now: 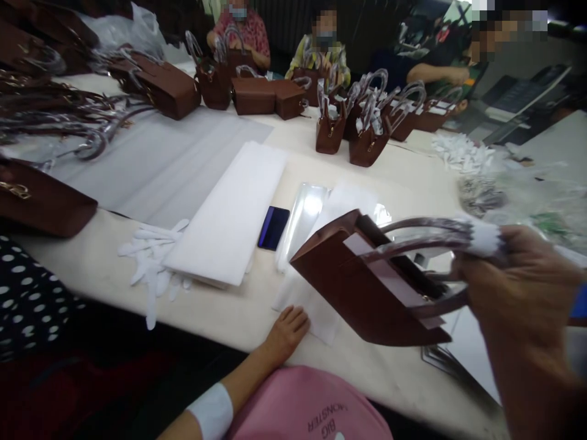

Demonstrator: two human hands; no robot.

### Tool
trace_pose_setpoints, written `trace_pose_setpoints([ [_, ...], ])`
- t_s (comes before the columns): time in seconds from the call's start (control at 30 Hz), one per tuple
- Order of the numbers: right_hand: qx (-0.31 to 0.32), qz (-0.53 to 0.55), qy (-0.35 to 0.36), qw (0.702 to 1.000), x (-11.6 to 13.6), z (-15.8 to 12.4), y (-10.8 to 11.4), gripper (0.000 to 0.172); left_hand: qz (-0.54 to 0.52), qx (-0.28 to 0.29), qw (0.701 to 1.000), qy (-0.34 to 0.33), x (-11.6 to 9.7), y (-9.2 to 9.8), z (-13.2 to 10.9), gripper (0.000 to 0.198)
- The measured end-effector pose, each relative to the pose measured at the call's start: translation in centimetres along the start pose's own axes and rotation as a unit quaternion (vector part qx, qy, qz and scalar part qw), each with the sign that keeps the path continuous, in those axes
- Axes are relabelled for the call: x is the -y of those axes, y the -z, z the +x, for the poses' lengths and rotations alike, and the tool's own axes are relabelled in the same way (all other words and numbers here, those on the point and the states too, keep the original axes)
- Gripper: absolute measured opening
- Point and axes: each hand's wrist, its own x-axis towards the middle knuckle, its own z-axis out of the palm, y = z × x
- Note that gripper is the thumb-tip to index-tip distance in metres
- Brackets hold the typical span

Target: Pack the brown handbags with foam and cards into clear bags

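Observation:
A brown handbag (367, 287) hangs tilted over the near right of the table. My right hand (527, 275) is closed around its plastic-wrapped handles, near a white wrap (485, 237) on them. A pale strip (389, 275) shows along the bag's top. My left hand (288, 330) rests palm down at the table's near edge, fingers loosely bent, touching thin white sheets (323, 318) beneath the bag. Nothing shows in it. Beyond lie clear plastic sleeves (305, 211) and a dark phone (274, 228). A stack of white foam sheets (229, 214) is left of the phone.
White gloves (158, 256) lie by the stack. Several finished-looking brown handbags (369, 143) stand across the table's far side, and more bags and handles (46, 116) crowd the left. Loose plastic and white scraps (463, 153) cover the right. Masked people sit opposite; a polka-dot sleeve (27, 299) is at left.

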Motion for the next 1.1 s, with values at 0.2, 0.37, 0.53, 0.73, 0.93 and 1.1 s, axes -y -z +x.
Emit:
trace_pose_setpoints([
  [0.2,0.099,0.045,0.113,0.988,1.7,-5.6,-4.9,0.009,-0.019,-0.002,1.000,0.013,0.1,0.1,-0.5,0.026],
  [0.37,0.156,0.045,0.205,0.965,2.0,-7.6,-5.7,0.006,-0.046,-0.014,0.999,0.021,0.1,0.7,0.0,0.021],
  [0.53,0.184,0.061,0.234,0.953,1.8,-7.0,-5.1,0.008,-0.066,-0.019,0.997,0.034,0.1,1.4,0.3,0.023],
  [0.73,0.190,0.088,0.232,0.950,2.6,-7.4,-5.0,0.011,-0.085,-0.022,0.995,0.048,0.1,1.6,0.5,0.022],
  [0.93,0.421,0.223,0.063,0.877,-0.4,-3.1,-4.2,0.047,-0.085,-0.037,0.994,0.050,-0.2,3.5,0.7,0.026],
  [1.1,0.215,0.351,-0.354,0.840,-9.7,2.4,-13.7,0.031,-0.059,-0.020,0.997,0.051,-0.4,5.3,0.6,0.032],
])
